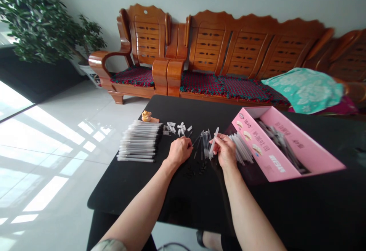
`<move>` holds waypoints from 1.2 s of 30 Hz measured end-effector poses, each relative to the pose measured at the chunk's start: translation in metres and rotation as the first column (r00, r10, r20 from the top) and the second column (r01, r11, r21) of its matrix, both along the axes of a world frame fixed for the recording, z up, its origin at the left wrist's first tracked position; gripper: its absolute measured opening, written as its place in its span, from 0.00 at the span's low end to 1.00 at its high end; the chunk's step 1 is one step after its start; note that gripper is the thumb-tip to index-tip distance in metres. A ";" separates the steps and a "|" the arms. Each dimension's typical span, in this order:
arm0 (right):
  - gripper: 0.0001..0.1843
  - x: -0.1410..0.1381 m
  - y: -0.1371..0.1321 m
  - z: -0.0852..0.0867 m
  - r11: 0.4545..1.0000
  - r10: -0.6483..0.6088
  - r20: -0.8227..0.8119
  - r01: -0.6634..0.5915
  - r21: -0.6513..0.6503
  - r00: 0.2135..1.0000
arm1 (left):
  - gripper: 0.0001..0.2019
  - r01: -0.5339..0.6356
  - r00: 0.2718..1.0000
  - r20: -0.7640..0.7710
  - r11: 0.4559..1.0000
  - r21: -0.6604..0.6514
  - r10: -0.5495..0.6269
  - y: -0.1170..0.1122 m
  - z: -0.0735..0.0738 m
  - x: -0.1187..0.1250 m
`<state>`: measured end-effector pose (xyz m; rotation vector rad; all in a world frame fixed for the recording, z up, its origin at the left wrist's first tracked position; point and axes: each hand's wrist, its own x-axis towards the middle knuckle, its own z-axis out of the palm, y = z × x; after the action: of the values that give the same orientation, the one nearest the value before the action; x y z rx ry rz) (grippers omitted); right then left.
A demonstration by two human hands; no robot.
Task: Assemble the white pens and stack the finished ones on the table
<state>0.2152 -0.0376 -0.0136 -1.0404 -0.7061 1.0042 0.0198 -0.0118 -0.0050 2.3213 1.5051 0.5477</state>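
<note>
My right hand [225, 150] is closed round a white pen barrel [214, 141], held upright and tilted over the black table [171, 194]. My left hand [180, 150] rests on the table with fingers curled in a pinch near thin pen refills [203, 141]; what it pinches is too small to make out. A neat stack of assembled white pens [140, 140] lies to the left. Small white caps [178, 128] are scattered behind my left hand. Small black parts [196, 171] lie between my wrists. More clear barrels [241, 148] lie beside my right hand.
An open pink cardboard box [274, 159] holding more pen parts sits on the table's right side. A small orange figurine [146, 116] stands behind the pen stack. Wooden chairs and a bench [217, 41] stand behind the table, with a potted plant [42, 26] at left.
</note>
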 end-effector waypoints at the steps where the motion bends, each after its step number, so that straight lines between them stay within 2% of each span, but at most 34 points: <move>1: 0.15 0.000 0.000 0.000 1.000 0.005 -0.005 -0.005 -0.002 1.000 | 0.04 -0.018 1.000 -0.025 1.000 0.001 0.018 0.000 0.000 0.000; 5: 0.18 0.003 0.001 -0.003 1.000 0.021 -0.043 -0.022 -0.018 0.999 | 0.06 -0.062 0.996 -0.055 0.998 0.022 0.064 0.001 0.000 0.002; 9: 0.15 0.007 0.004 -0.004 0.997 -0.078 -0.083 0.080 0.022 0.994 | 0.06 -0.115 0.990 0.088 0.993 0.000 0.115 0.007 0.000 -0.003; 12: 0.18 0.012 0.007 -0.006 0.980 -0.186 -0.127 0.194 0.053 0.974 | 0.06 -0.055 0.956 0.285 0.996 -0.077 0.075 0.010 0.003 -0.011; 15: 0.21 0.017 0.008 -0.007 0.962 -0.250 -0.164 0.263 0.065 0.954 | 0.05 0.062 0.921 0.389 0.991 -0.117 -0.012 0.010 0.006 -0.015; 18: 0.19 0.022 0.008 -0.006 0.940 -0.308 -0.179 0.328 0.095 0.934 | 0.04 0.132 0.915 0.392 0.988 -0.085 -0.089 0.009 0.007 -0.015; 22: 0.19 0.027 0.008 -0.004 0.920 -0.351 -0.181 0.375 0.118 0.919 | 0.04 0.170 0.919 0.370 0.984 -0.049 -0.140 0.009 0.007 -0.015; 36: 0.18 0.023 0.008 -0.007 0.934 -0.320 -0.128 0.336 0.125 0.939 | 0.03 0.218 0.900 0.391 0.976 -0.026 -0.191 0.007 0.011 -0.014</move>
<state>0.2383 -0.0293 -0.0209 -0.9327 -0.4893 0.7003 0.0056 -0.0047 0.0064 2.1249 1.0658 0.8243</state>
